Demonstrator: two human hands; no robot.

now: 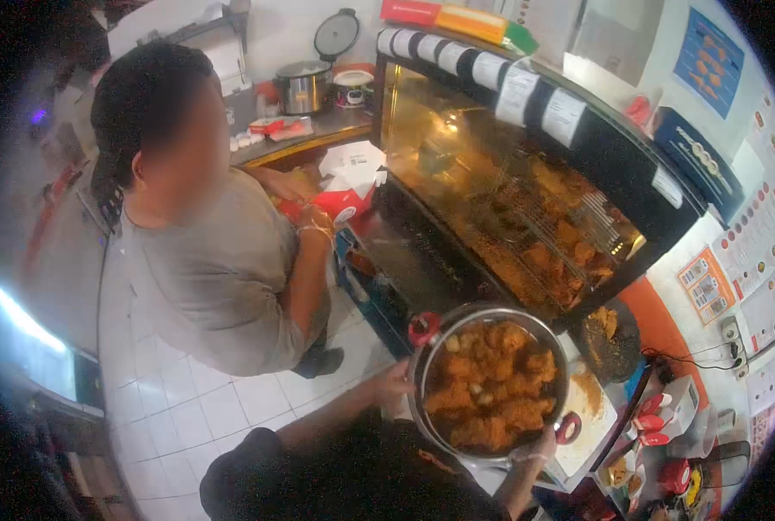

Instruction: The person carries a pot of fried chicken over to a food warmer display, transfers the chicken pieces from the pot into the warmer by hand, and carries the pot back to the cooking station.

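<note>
A round metal pan [419,415] full of browned fried pieces [491,382] is held level in front of me. My left hand [394,382] grips its left side, near a red handle [424,328]. At the lower right of the rim, my right hand [533,451] holds the pan from the outside, with a red ring-shaped part [569,427] beside it. The fingers of both hands are partly hidden by the pan. Just beyond the pan stands a glass display case [457,165] with more fried pieces on its racks.
Another person [222,260] stands at the left, hands at a red and white box [339,204]. A pot [303,87] with its lid raised is on the back counter. A dark bowl [613,343], a white board [583,434] and red cartons [655,421] lie to the right.
</note>
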